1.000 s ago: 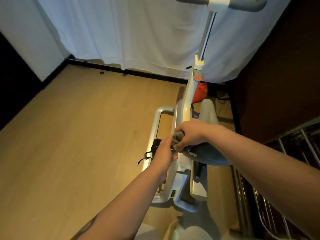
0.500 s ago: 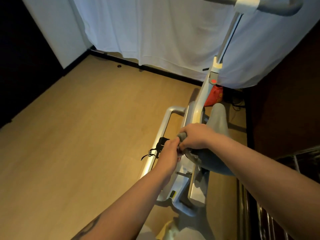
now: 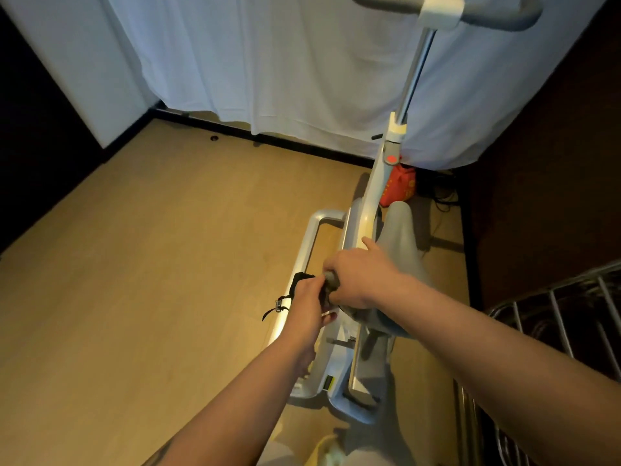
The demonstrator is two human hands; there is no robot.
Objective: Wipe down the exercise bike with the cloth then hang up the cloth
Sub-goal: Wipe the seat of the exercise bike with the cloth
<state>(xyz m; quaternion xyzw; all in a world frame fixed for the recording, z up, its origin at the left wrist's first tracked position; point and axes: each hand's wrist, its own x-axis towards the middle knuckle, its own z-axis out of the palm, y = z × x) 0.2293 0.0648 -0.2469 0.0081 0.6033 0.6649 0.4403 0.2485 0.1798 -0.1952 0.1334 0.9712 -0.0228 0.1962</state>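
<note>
We hold the grey cloth [image 3: 328, 286] bunched between our left hand [image 3: 307, 306] and right hand [image 3: 361, 279], just over the bike seat [image 3: 400, 237], both squeezing it, maybe folding it for wiping.

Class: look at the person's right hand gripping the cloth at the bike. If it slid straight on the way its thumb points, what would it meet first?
The right hand, gripping the grey cloth, would probably first meet the slanted white frame post of the exercise bike, beside the pale grey saddle. Depth is unclear, so this is tentative.
</note>
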